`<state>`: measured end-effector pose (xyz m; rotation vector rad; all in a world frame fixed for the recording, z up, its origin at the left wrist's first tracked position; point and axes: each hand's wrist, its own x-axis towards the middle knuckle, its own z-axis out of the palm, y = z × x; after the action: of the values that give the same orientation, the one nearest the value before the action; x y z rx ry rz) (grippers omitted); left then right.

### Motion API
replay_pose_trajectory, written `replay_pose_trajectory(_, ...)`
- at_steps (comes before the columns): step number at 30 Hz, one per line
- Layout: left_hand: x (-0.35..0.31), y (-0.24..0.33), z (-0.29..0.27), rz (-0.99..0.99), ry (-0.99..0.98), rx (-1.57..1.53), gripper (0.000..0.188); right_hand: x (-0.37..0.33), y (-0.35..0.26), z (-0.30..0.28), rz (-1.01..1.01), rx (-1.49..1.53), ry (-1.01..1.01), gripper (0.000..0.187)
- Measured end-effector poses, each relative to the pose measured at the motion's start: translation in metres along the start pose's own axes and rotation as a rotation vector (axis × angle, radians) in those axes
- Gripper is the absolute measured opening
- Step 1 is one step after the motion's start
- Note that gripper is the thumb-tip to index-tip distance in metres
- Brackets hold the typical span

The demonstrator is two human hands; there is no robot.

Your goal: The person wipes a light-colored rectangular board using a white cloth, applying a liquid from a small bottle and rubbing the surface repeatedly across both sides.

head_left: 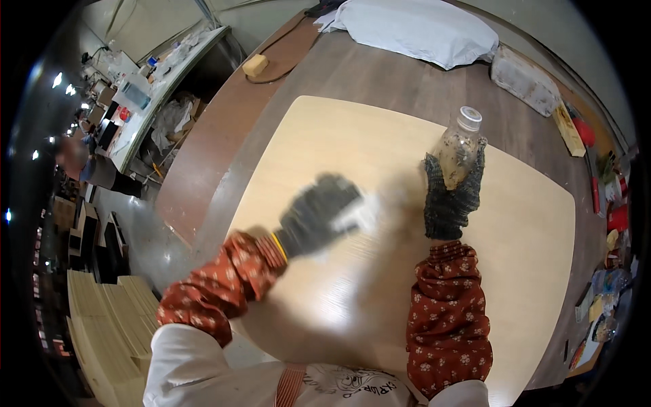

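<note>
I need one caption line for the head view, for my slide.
Gloved left hand wipes a pale board with a white cloth; right hand holds a bottle.

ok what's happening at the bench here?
A person in dark knit gloves and red floral sleeve covers is working over a pale wooden board on a brown table. The left hand is motion-blurred over the board's middle, pressing what looks like a white cloth. The right hand holds a clear plastic bottle with a white cap, upright above the board. Another person stands far off to the left.
</note>
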<state>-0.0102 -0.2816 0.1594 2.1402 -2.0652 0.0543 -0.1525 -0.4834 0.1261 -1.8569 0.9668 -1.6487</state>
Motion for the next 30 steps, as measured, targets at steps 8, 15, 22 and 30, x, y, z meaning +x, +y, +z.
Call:
replay_pose_trajectory(8, 0.025, -0.030, 0.036, -0.326, 0.248, 0.252, 0.056, -0.001, -0.014, 0.002, 0.056, 0.047, -0.072, 0.078)
replay_pose_trajectory(15, -0.007, -0.102, 0.026, -0.288, 0.268, 0.055, 0.052, -0.002, -0.012, 0.000, 0.180, -0.016, -0.171, 0.084)
replay_pose_trajectory(22, 0.117, -0.179, 0.027, -0.863, 0.361, 0.271, 0.050, -0.006, -0.027, 0.003, 0.170, 0.047, -0.189, 0.085)
replay_pose_trajectory(30, 0.153, -0.038, 0.058, 0.048, 0.436, 0.027, 0.046, 0.010, -0.001, -0.008, 0.179, -0.074, -0.146, 0.083)
